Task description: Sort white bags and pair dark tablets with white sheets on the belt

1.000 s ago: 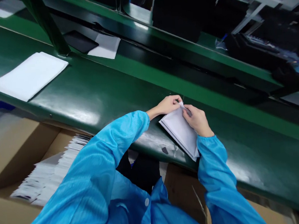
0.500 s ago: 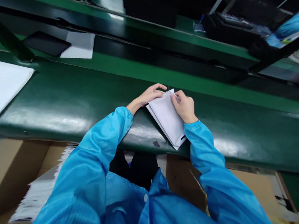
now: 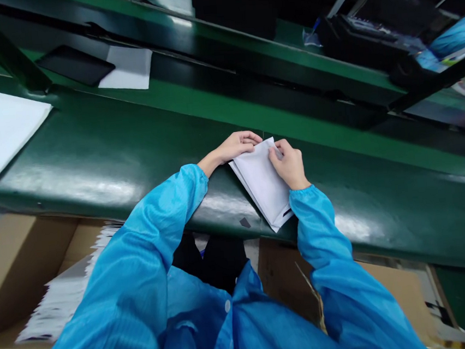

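A white paper-like sleeve or envelope (image 3: 262,182), apparently layered, lies tilted on the green work surface (image 3: 130,135) in front of me. My left hand (image 3: 238,145) rests at its upper left corner, fingers bent over the far edge. At the upper right corner, my right hand (image 3: 289,163) pinches the edge between thumb and fingers. Near the sleeve's lower right end a small black mark shows. What lies inside or under the sleeve is hidden.
Left on the bench lies a stack of white sheets (image 3: 4,136). Farther back are a black flat piece (image 3: 76,65) and a white sheet (image 3: 129,67). A cardboard box (image 3: 15,267) below holds many white envelopes (image 3: 59,301). A small dark scrap (image 3: 244,222) lies near the bench edge.
The fingers of my left hand have curled in closer to the sleeve's top edge. My right hand keeps its pinch at the corner. The view has shifted slightly.
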Demonstrator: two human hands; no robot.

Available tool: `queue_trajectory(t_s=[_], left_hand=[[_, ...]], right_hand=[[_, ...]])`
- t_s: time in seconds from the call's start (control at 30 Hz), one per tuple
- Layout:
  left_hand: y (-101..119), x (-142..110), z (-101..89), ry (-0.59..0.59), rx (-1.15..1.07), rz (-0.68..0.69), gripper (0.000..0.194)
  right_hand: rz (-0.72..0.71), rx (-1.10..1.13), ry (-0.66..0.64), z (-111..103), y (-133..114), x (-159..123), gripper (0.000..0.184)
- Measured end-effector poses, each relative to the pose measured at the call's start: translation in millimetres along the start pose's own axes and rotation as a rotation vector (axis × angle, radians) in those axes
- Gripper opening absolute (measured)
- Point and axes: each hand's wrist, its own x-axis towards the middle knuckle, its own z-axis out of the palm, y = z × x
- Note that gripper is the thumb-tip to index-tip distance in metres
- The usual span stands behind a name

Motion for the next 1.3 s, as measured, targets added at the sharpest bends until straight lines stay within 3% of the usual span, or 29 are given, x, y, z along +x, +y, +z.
queue_trajectory(t_s=[0.23, 0.47, 0.63, 0.9, 1.3], left_hand=[[-7, 3, -2.6, -0.086, 0.075, 0.03, 0.046], [-9, 1, -2.4, -0.146, 0.124, 0.129, 0.046], [-8, -2, -0.1, -0.173, 0.145, 0.13, 0.046], [-9, -1, 1.8, -0.172, 0.11, 0.087, 0.049], [9, -8, 1.4, -0.08, 0.213, -0.025, 0.047]], right_hand=[[0.075, 0.119, -0.065, -9, -5, 1, 0.018], [0.208, 0.479, -0.082, -5, -5, 0, 0.041], [0.298, 0.672, -0.184, -2, -5, 1, 0.054], [0.386, 0.835, -0.328, -4, -5, 2, 0.058], [0.365, 0.946, -0.315, 3, -15, 5, 0.054]])
